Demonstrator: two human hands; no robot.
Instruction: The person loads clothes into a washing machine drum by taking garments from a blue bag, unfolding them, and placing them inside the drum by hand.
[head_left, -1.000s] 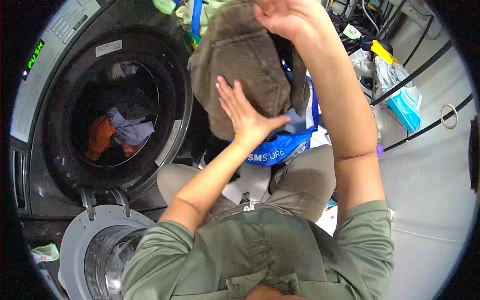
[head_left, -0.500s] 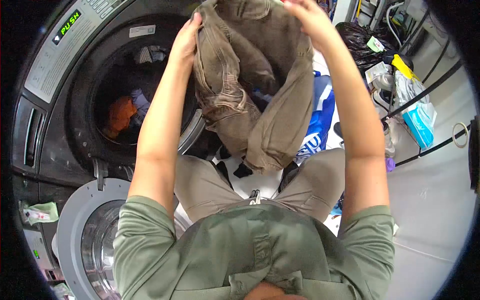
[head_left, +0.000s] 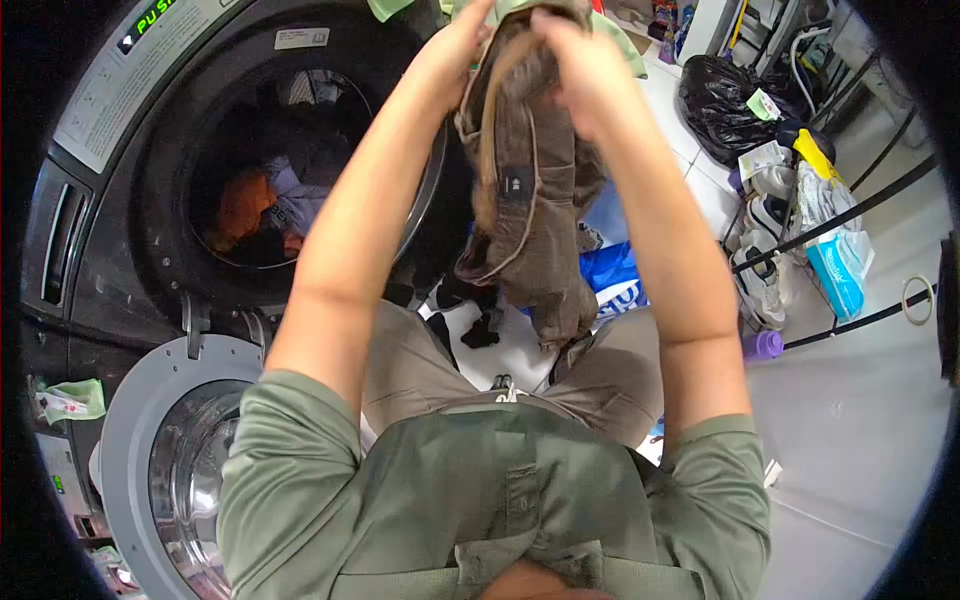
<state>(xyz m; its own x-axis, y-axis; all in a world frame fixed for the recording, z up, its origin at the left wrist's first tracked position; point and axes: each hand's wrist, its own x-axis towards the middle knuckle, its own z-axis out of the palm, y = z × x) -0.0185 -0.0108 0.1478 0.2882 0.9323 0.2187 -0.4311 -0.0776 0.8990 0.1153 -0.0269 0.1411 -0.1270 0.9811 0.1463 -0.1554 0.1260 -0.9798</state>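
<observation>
Brown trousers (head_left: 550, 240) hang from both hands at the top of the view, bunched into a narrow length above my lap. A small dark label shows on their inner side. My left hand (head_left: 462, 48) is closed on the upper left edge of the cloth, its fingertips partly out of sight. Close by on the right, my right hand (head_left: 588, 75) grips the top of the trousers, slightly blurred. Left of the hands, the front-loading machine's drum (head_left: 330, 240) holds an orange cloth (head_left: 245, 205) and a pale garment (head_left: 300, 200).
The round machine door (head_left: 130, 440) stands open at lower left. A blue bag (head_left: 610, 268) lies on the floor behind the trousers, near dark socks (head_left: 482, 332). At right are a black plastic bag (head_left: 725, 105), shoes (head_left: 760, 285) and a purple-capped bottle (head_left: 765, 345).
Both hands have come closer together, and the trousers, spread wide between them before, now hang narrow. The head view has shifted slightly.
</observation>
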